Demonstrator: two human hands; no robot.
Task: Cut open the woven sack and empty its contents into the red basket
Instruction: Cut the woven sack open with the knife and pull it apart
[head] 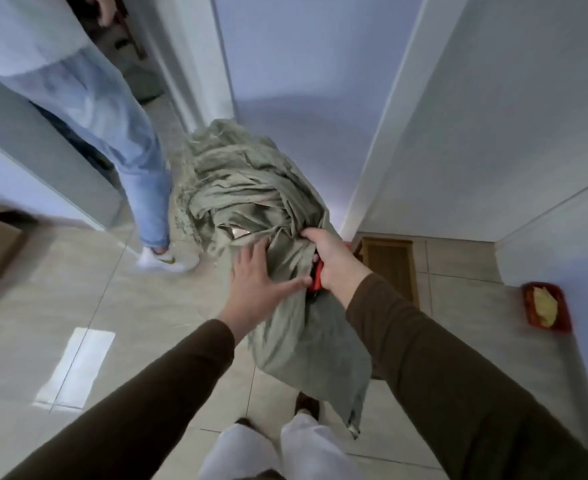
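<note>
Right hand [330, 258]: grip closed on a bunched fold of the woven sack [251, 188], with a red-handled cutting tool [316, 280] pinched in the same fist; blade not visible, so its direction cannot be told. Left hand [261, 282]: grip wide, fingers spread flat against the sack's side, thumb reaching toward the red handle, holding nothing. Sack sits between both hands, raised above the tiled floor [77, 306], its lower corner hanging loose in front of the person's legs. Risks, as judged: the left palm lies just beside the tool, so a slip of the blade through slack fabric could reach the fingers; a cut made here, away from any container, would dump contents onto the floor. A red basket [547, 308] with something yellow in it rests on the floor well to the right, by the wall, well apart from the sack. A second person's leg [136, 161] stands close on the left, so a swing of the load could strike it. Sack appearance: dull grey-green weave, heavily crumpled and twisted, frayed strands along the top edge, a small gap near the middle showing something pale inside. The sack looks limp, contents unclear.
</note>
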